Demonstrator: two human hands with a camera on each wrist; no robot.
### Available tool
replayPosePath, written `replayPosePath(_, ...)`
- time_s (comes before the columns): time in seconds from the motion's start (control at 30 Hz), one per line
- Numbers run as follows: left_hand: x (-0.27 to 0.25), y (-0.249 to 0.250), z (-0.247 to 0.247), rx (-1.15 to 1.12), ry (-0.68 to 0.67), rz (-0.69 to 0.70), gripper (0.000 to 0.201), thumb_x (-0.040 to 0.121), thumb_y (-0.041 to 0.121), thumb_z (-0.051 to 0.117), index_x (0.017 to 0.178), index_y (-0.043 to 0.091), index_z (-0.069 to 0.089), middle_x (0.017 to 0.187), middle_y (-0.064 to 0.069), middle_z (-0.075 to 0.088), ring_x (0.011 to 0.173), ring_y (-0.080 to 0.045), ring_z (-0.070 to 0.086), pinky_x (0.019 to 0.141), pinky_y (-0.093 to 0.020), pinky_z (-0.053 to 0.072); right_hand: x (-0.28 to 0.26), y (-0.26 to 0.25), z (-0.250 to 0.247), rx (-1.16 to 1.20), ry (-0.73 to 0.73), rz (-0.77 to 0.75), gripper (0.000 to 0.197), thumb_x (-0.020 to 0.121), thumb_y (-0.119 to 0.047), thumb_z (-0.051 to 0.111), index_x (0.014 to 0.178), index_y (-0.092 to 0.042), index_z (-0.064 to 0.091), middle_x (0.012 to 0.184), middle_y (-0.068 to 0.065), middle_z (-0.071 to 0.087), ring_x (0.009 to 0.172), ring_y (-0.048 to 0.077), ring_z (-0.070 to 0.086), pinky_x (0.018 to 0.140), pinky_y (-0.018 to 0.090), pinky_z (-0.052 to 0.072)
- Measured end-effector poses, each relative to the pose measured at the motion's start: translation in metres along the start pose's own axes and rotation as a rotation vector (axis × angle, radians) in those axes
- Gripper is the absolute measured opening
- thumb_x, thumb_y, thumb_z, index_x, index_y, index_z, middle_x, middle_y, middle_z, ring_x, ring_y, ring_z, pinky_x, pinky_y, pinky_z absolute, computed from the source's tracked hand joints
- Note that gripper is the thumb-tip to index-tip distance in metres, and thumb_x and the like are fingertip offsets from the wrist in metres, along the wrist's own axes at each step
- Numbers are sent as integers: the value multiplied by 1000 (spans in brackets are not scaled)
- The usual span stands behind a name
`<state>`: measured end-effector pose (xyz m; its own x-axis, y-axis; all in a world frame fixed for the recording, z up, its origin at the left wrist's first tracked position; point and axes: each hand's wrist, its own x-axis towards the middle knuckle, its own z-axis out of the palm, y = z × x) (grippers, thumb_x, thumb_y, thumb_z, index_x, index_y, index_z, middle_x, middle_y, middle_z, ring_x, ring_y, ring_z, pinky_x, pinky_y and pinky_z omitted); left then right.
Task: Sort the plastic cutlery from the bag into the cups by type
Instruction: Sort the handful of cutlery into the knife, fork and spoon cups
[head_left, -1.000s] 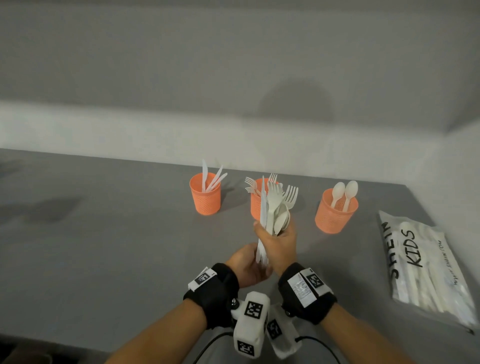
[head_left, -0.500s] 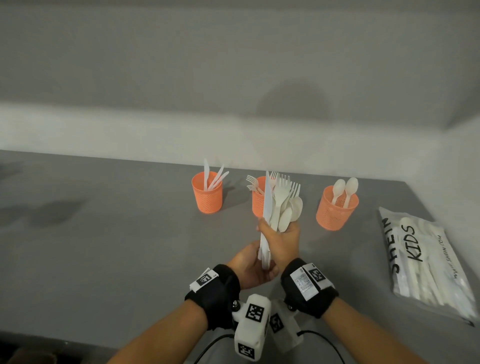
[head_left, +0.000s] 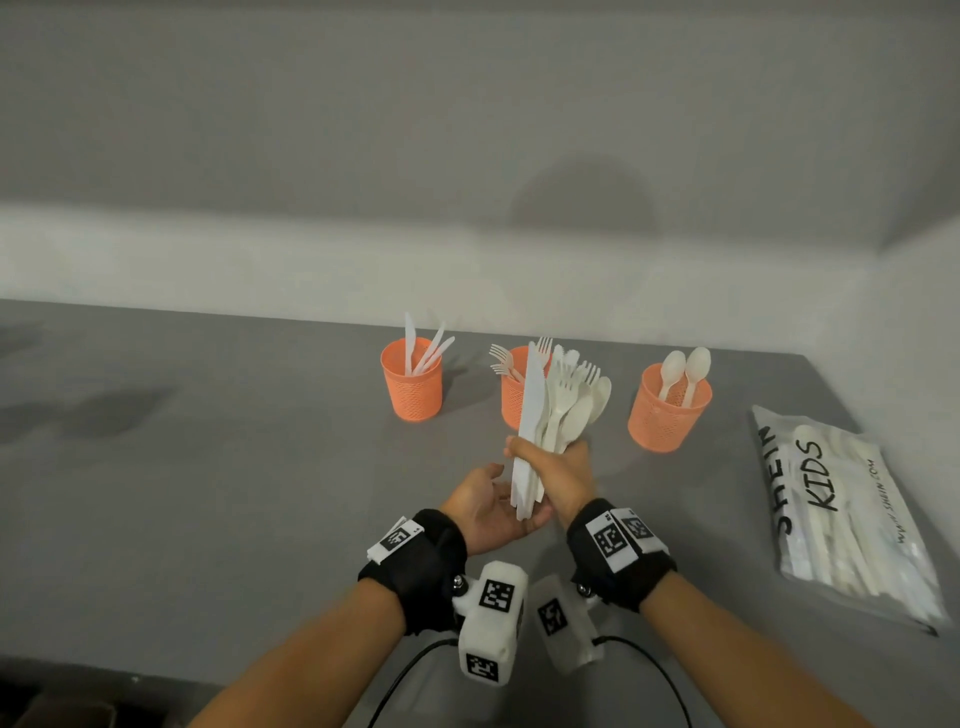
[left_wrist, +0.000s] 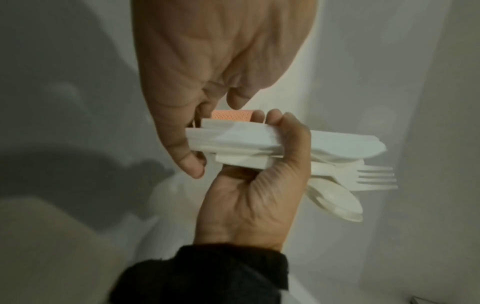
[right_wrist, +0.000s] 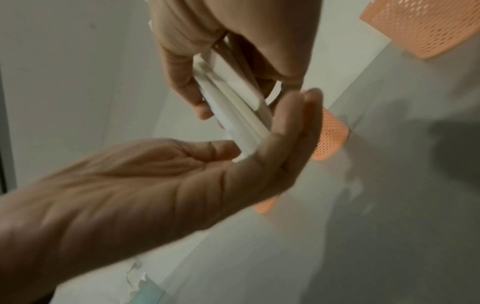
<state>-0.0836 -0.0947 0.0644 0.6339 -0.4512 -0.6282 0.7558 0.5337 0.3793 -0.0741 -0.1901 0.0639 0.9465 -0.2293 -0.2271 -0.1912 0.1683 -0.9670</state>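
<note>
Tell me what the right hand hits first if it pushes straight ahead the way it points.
Probably the middle orange cup holding forks, which sits directly beyond the right hand and its cutlery bundle; depth is unclear.

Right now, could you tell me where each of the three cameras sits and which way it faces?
Head: worn on the head, looking forward and down at the table, three orange cups, the bag; both forearms show.
Left wrist: on the left wrist, looking along the left hand at the right hand gripping the cutlery bundle.
Right wrist: on the right wrist, looking along the right hand at the open left palm.
All three share both hands and the bundle.
</note>
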Motion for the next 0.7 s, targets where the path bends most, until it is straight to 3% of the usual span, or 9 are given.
replayPosePath(0.17,-4,4,6,100,-55,49,44,101,28,23,107,2,58,102,-13,62,90,-23,59,63,-32,58,-3,3,4,-18,-2,-42,46,73,-2,74,113,-3,51,98,6,62,82,13,61,63,16,47)
replayPosePath(0.23,-4,4,4,122,-68,76,45,99,27,22,111,0,56,103,-14,62,92,-23,59,71,-35,56,-2,2,3,-34,-7,-40,37,75,-3,73,106,-5,53,90,1,61,79,11,61,58,12,47)
replayPosePath(0.33,-6,7,-1,265,-129,72,39,91,26,32,107,2,58,98,-13,61,90,-23,58,85,-36,47,1,2,-2,-28,-4,-53,23,79,-2,69,100,-1,60,88,8,64,80,21,65,53,9,49)
replayPosePath(0.43,-9,17,-4,633,-74,73,26,90,28,40,96,11,59,91,-6,58,87,-19,55,80,-31,45,4,2,-7,-23,-6,-73,22,84,-3,63,105,0,59,91,11,63,79,18,61,61,14,50)
replayPosePath(0.53,-10,27,-3,895,24,199,22,92,34,47,85,18,61,90,2,61,90,-14,52,76,-26,44,8,2,-10,32,-70,-5,22,85,-1,60,107,-4,57,80,5,62,70,16,60,61,20,52)
replayPosePath(0.7,-3,30,-2,927,202,495,26,88,38,57,87,12,57,83,0,60,74,-14,56,65,-23,45,12,1,-16,65,-237,169,9,87,-13,62,94,-9,58,52,-1,57,39,7,49,40,20,43)
